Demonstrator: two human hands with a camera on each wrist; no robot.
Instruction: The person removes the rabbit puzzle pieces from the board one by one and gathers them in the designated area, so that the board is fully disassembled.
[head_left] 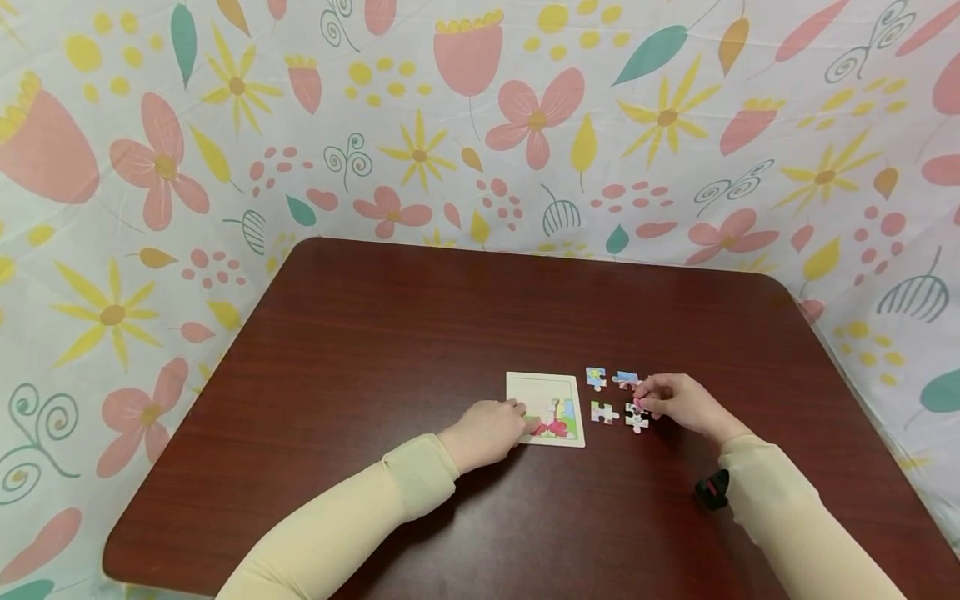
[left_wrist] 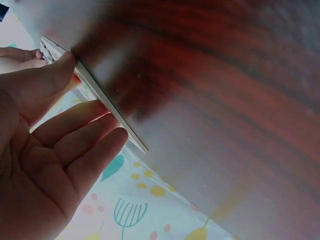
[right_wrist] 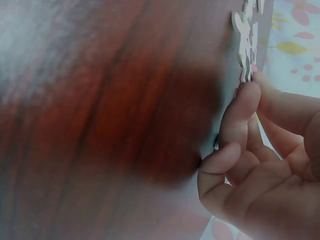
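Observation:
A square, pale-rimmed jigsaw tray (head_left: 577, 400) lies on the table, with red, green and blue picture pieces (head_left: 557, 429) along its lower part. My left hand (head_left: 486, 433) rests at the tray's left side, its fingers fairly straight against the edge (left_wrist: 95, 85). To the right of the tray, my right hand (head_left: 682, 403) pinches a puzzle piece (head_left: 637, 419) between thumb and fingertips, low over the table. The fingers partly cover that piece. Loose pieces lie close by: a blue one with a yellow shape (head_left: 596, 377), a blue one (head_left: 625, 379) and a whitish one (head_left: 602, 412).
The dark red-brown table (head_left: 420, 317) has rounded corners. Behind and beside it hangs a flower-patterned cloth (head_left: 420, 75). A small black device (head_left: 712, 490) sits at my right wrist, beside the sleeve.

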